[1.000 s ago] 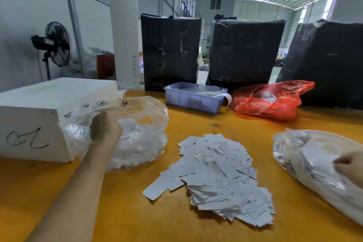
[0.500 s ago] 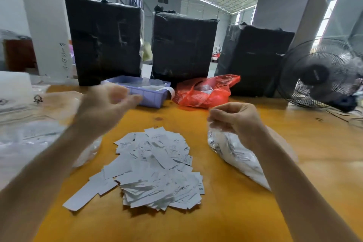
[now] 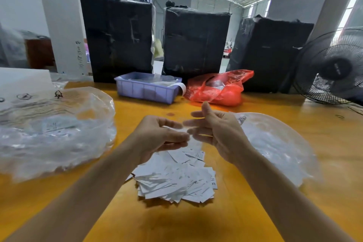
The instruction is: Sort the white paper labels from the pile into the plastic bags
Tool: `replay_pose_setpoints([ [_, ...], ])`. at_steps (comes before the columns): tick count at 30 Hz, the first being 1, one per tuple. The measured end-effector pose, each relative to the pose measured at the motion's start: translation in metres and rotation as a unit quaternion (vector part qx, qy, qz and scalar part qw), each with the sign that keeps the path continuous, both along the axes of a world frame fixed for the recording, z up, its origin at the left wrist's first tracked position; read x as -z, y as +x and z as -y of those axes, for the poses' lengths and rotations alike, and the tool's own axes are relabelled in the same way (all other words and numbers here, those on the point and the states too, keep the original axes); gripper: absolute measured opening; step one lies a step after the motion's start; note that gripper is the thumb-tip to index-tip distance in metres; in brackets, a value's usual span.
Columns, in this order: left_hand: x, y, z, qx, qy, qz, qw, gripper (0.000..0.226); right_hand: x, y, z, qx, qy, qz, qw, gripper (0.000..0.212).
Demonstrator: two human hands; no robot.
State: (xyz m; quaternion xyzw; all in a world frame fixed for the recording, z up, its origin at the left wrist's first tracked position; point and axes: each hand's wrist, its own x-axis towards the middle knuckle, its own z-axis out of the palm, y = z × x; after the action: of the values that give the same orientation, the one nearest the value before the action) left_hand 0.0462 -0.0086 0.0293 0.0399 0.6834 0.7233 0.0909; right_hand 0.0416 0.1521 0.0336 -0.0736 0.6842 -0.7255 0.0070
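White labels point(image 3: 174, 179) wait piled below: both hands have left the plastic bags, left hand point(image 3: 159, 135) and right hand point(image 3: 214, 133) loosely curled, seemingly holding nothing, ready for another pick.

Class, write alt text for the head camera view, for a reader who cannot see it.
Two bare hands, left hand and right hand, meet above a pile of white paper labels on a yellow table. Clear plastic bags of labels lie at the left and right.
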Motion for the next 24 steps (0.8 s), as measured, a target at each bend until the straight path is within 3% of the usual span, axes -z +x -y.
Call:
replay_pose_setpoints([
  [3, -0.001, -0.001, 0.002, -0.021, 0.013, -0.011, 1.000, 0.050, -0.002, -0.004, -0.009, -0.029, 0.064, 0.052, 0.996, 0.050],
  [6, -0.002, -0.002, 0.004, -0.023, 0.000, -0.018, 1.000, 0.050, -0.001, -0.003, -0.013, -0.080, 0.137, 0.070, 0.985, 0.026],
  [10, -0.002, -0.003, 0.005, -0.026, -0.038, -0.027, 0.999, 0.047, 0.002, -0.006, -0.013, -0.067, 0.107, 0.074, 0.989, 0.013],
  [17, -0.001, -0.004, 0.005, -0.057, -0.020, -0.041, 0.997, 0.051, 0.008, -0.007, -0.009, -0.032, 0.082, 0.061, 0.994, 0.023],
  [20, 0.001, -0.006, 0.005, -0.077, -0.017, -0.063, 0.995, 0.046, 0.009, -0.008, -0.010, -0.071, 0.093, 0.085, 0.989, 0.031],
  [24, 0.002, -0.008, 0.006, -0.095, -0.021, -0.067, 0.993, 0.044, 0.010, -0.009, -0.010, -0.059, 0.049, 0.091, 0.993, 0.015],
])
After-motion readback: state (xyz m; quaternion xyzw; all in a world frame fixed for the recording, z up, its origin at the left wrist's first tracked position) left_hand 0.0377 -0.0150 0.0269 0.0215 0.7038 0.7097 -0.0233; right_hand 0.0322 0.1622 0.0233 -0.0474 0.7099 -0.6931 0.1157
